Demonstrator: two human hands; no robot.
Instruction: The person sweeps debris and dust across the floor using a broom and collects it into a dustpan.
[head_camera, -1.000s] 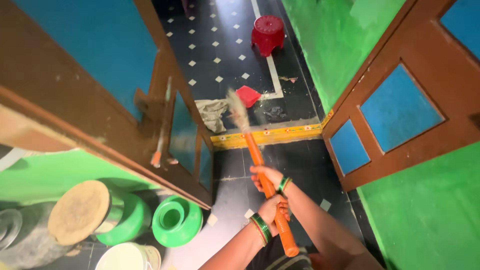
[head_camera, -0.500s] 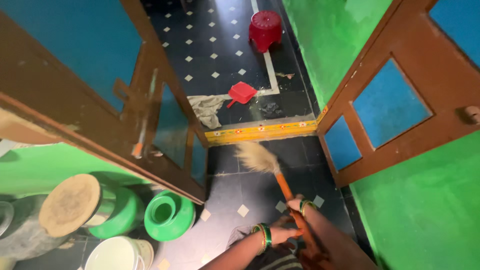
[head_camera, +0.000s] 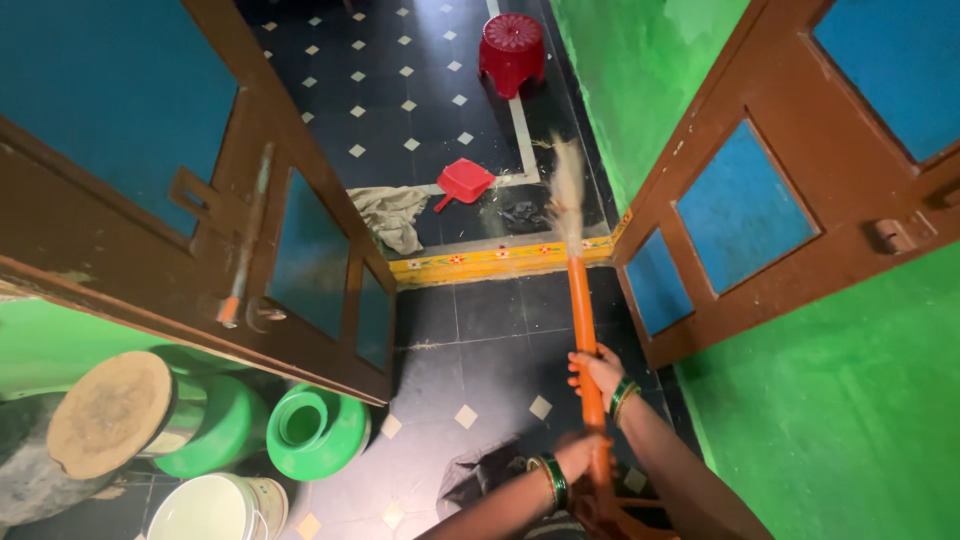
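Two hands, right hand (head_camera: 598, 366) and left hand (head_camera: 578, 455), grip one broom (head_camera: 583, 300) (orange handle).

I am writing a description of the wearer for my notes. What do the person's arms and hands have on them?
Both forearms are bare, with no sleeves in view. The left hand has green and gold bangles at the wrist, and the right hand has similar green and gold bangles. No rings or gloves can be made out.

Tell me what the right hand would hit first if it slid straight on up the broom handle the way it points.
Probably the yellow painted threshold. The right hand grips the orange broom, aimed at it; dark floor tiles between look free, though depth is unclear.
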